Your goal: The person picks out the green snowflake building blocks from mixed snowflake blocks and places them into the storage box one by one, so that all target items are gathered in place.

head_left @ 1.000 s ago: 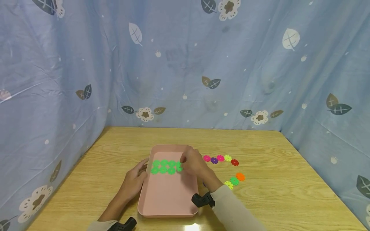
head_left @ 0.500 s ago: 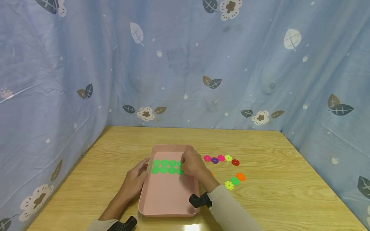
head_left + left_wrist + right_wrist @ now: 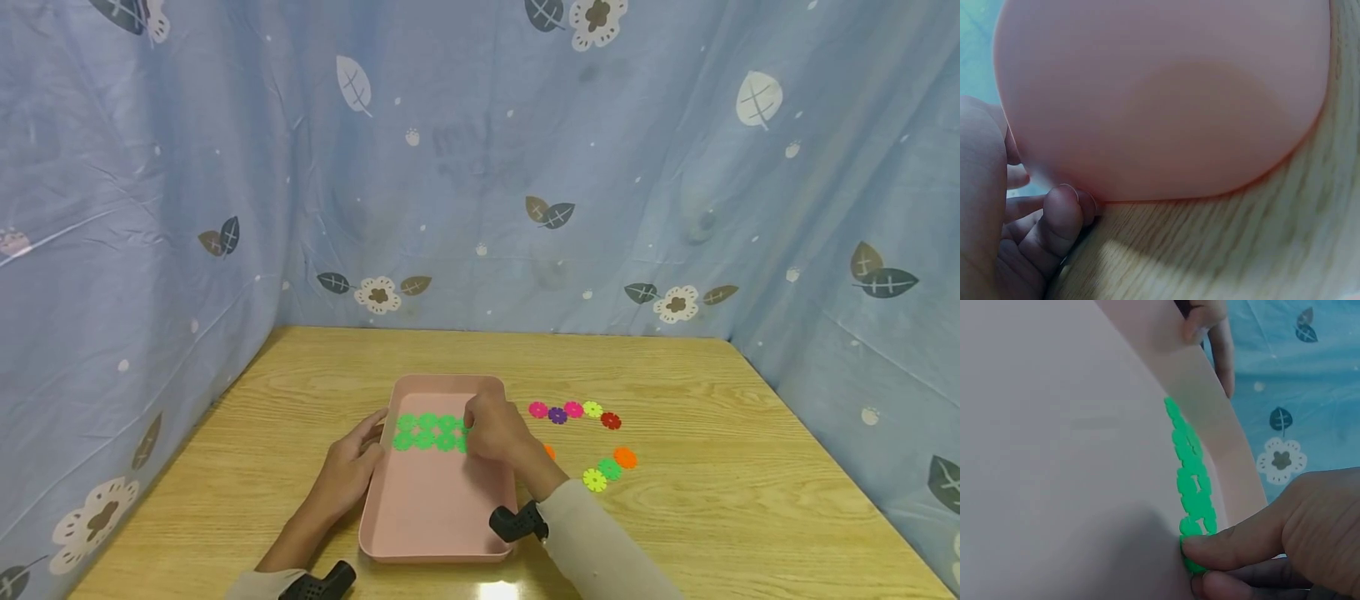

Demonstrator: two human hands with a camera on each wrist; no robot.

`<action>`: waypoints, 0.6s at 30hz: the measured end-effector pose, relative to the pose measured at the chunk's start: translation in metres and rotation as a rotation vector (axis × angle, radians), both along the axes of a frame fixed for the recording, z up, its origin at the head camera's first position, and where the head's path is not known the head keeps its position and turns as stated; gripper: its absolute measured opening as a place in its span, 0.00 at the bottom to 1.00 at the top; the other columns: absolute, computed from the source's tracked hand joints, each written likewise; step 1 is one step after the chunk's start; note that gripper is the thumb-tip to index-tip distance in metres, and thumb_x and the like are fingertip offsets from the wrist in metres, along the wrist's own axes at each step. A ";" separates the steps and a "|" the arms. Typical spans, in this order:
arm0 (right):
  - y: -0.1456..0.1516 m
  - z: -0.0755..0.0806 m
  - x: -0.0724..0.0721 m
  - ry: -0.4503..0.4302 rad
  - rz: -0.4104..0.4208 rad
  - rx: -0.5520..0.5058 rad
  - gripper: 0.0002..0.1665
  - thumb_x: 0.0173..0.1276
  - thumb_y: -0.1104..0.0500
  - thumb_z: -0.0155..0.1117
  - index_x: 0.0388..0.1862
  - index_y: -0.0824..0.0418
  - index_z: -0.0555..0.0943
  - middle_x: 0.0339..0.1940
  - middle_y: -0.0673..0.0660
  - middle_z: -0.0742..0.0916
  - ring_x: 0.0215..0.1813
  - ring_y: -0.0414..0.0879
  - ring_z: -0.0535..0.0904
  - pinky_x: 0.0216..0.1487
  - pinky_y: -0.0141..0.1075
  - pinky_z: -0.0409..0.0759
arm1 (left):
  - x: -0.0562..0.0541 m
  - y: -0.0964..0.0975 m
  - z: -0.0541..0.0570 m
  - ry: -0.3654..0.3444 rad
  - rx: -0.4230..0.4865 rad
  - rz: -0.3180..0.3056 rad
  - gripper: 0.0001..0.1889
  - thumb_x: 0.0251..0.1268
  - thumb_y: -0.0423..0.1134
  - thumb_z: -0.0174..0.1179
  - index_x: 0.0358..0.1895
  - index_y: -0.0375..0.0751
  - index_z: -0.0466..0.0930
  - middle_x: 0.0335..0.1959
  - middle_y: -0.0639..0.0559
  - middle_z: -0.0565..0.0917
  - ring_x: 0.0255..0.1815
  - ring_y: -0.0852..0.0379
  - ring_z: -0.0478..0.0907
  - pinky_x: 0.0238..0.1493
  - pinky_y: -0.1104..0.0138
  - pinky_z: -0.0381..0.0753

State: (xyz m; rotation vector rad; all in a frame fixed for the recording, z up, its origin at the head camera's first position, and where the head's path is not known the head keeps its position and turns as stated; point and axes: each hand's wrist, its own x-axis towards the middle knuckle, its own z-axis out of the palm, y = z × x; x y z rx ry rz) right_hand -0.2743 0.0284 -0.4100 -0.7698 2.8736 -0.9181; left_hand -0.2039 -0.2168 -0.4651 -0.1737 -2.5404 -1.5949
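Note:
A pink tray (image 3: 438,508) lies on the table, with linked green flower-shaped plastic discs (image 3: 425,433) in two rows across its far half. My right hand (image 3: 495,429) is over the right end of these rows. In the right wrist view, its thumb and fingers pinch the nearest green disc (image 3: 1188,550), partly covering it. My left hand (image 3: 348,475) holds the tray's left wall, its thumb at the rim and its fingers outside. The left wrist view shows the fingertips against the tray's edge (image 3: 1166,200).
Right of the tray lie a curved row of pink, purple, yellow and red discs (image 3: 573,410), and a shorter yellow, green and orange group (image 3: 610,469). Another orange disc (image 3: 550,452) is partly hidden by my right arm. A blue patterned curtain (image 3: 480,167) surrounds the wooden table (image 3: 712,467).
My right hand stays at the right end of the green rows with small shifts. The last green disc now lines up with the lower row. My left hand remains on the tray.

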 end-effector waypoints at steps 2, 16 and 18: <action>-0.001 0.000 0.001 -0.008 -0.004 0.007 0.12 0.41 0.76 0.60 0.21 0.60 0.77 0.24 0.49 0.71 0.18 0.41 0.56 0.17 0.31 0.56 | 0.000 0.000 0.000 0.003 0.003 -0.001 0.29 0.73 0.35 0.45 0.77 0.41 0.62 0.64 0.35 0.79 0.60 0.36 0.81 0.53 0.55 0.85; 0.015 0.008 -0.007 -0.152 -0.024 -0.341 0.10 0.56 0.73 0.71 0.37 0.72 0.81 0.29 0.57 0.82 0.27 0.49 0.82 0.29 0.38 0.85 | 0.000 -0.001 0.000 -0.008 0.014 -0.004 0.30 0.73 0.34 0.45 0.77 0.39 0.62 0.65 0.33 0.78 0.57 0.35 0.82 0.47 0.59 0.87; 0.019 0.012 -0.008 -0.188 -0.044 -0.412 0.08 0.58 0.74 0.68 0.37 0.71 0.81 0.29 0.58 0.82 0.25 0.50 0.82 0.29 0.41 0.87 | -0.001 -0.001 0.001 -0.006 0.010 0.003 0.29 0.73 0.35 0.45 0.77 0.40 0.62 0.65 0.34 0.78 0.58 0.36 0.82 0.49 0.58 0.87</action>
